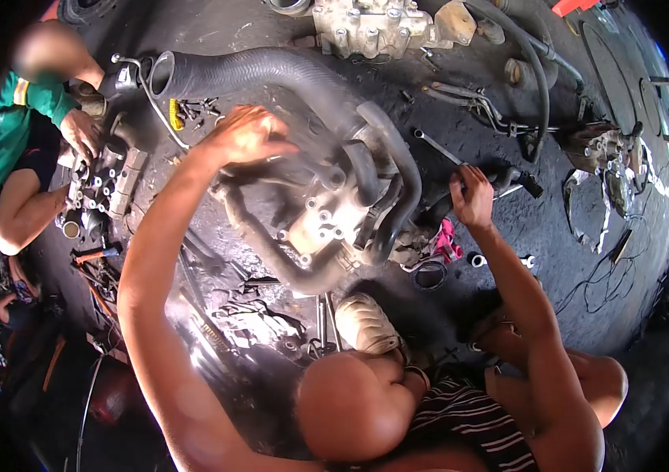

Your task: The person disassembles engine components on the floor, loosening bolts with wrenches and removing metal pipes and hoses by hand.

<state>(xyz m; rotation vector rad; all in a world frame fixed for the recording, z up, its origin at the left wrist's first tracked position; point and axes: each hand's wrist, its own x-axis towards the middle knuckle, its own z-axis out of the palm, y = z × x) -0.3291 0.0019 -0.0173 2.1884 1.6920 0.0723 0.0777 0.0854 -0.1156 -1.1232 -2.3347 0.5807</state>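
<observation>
My left hand [252,135] is over the upper left side of a greasy metal engine part [311,232] with curved pipes. That hand is smeared by motion, so its grip cannot be made out. To the right, the curled fingers of my right hand [473,197] are at the lower end of a long ring-ended wrench [435,146] near the floor. A thick black corrugated hose [252,71] arches beyond my left hand. A smaller black hose [407,181] bends down the engine part's right side.
At left, a person in a green sleeve [40,98] reaches toward metal parts [102,185]. A large engine casting [374,27] lies at the far side. A pink cloth [448,240] is below my right hand. Tools [99,287] and thin cables [606,275] lie on the dark floor.
</observation>
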